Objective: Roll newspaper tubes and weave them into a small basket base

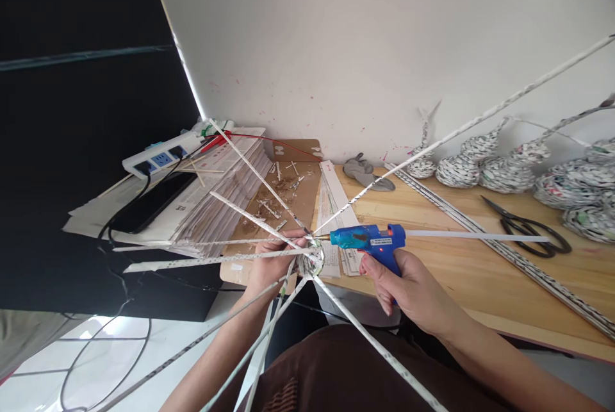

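My right hand (401, 284) is wrapped around the handle of a blue hot glue gun (368, 237), and a long white glue stick (461, 234) sticks out of its back end. The gun's nozzle points left, at the paper weaving (311, 263). My left hand (276, 258) grips this small woven piece of rolled newspaper from the left side. Several long paper tubes (379, 348) radiate from it in all directions. Whether the nozzle touches the paper I cannot tell. Part of my left fingers is hidden behind the tubes.
Black scissors (523, 226) and a bundle of paper tubes (461, 213) lie at right. Woven paper gourds (461, 165) stand by the wall, near a grey glove (366, 173). At left, a paper stack (230, 188) carries a phone (156, 202) and a power strip (163, 154); cords (103, 236) hang down.
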Demonstrator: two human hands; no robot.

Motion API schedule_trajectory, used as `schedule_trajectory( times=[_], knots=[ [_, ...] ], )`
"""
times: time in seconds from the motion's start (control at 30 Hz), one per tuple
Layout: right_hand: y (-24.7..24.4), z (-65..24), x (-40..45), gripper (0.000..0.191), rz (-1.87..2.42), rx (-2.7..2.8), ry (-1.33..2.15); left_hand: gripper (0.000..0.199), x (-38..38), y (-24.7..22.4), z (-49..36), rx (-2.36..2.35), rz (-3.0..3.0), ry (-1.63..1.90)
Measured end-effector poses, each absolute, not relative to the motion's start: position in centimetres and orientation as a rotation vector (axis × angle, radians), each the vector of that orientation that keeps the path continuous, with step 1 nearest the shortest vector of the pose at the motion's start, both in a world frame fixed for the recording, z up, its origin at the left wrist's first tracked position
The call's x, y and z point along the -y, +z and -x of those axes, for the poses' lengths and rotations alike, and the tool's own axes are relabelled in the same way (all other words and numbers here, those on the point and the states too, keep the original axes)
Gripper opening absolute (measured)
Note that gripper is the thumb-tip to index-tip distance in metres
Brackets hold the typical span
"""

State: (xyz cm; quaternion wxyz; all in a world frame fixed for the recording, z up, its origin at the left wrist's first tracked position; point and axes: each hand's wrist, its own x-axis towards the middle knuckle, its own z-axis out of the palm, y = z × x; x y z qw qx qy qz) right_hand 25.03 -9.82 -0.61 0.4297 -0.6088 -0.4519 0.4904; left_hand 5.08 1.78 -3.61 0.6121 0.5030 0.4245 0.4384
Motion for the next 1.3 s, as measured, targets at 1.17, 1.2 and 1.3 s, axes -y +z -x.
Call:
schedule_trajectory(
  times=[1.17, 1.2, 1.3],
  knots=[
    [-0.4, -24.8, 9.9, 0.045, 1.499, 1.109, 1.228, 0.04, -1.8, -3.7, -5.0, -0.974, -1.159, 1.003],
    [-0.5, -24.7, 9.9, 0.045, 1.505, 1.105, 1.227, 0.038, -1.7, -3.6, -5.0, -0.973, -1.16, 1.008],
    [-0.6, -24.6, 10.1, 0.041, 1.542, 1.126, 1.209, 0.034, -1.7, -3.5, -5.1, -0.992, -1.172, 1.021]
  ],
)
